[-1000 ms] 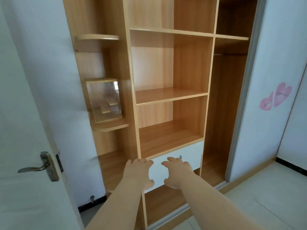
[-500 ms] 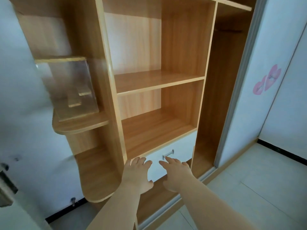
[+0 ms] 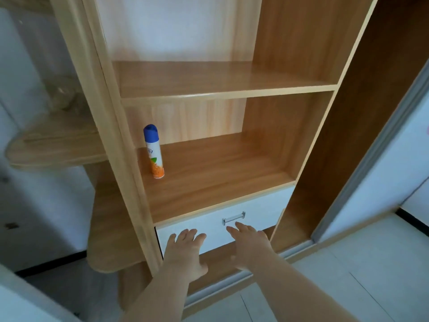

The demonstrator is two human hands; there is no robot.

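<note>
A wooden wardrobe with open shelves fills the view. Its white drawer front (image 3: 209,225) sits below the lowest shelf (image 3: 209,180) and carries a small metal handle (image 3: 233,218). My left hand (image 3: 185,253) reaches toward the drawer's left part with fingers straight and spread, holding nothing. My right hand (image 3: 249,245) is stretched out just below the handle, fingers straight, also holding nothing. Whether the fingertips touch the drawer I cannot tell. A spray can (image 3: 154,152) with a blue cap and orange label stands upright at the left of the lowest shelf.
Rounded side shelves (image 3: 53,145) jut out on the left, with a blurred clear object (image 3: 61,94) on one. A tall open compartment (image 3: 362,126) lies to the right, beside a grey door frame (image 3: 371,156). Pale floor tiles (image 3: 348,282) spread below.
The view has moved closer and lower toward the wardrobe. Both hands have stretched forward to the white drawer front. The spray can is now visible on the lowest shelf.
</note>
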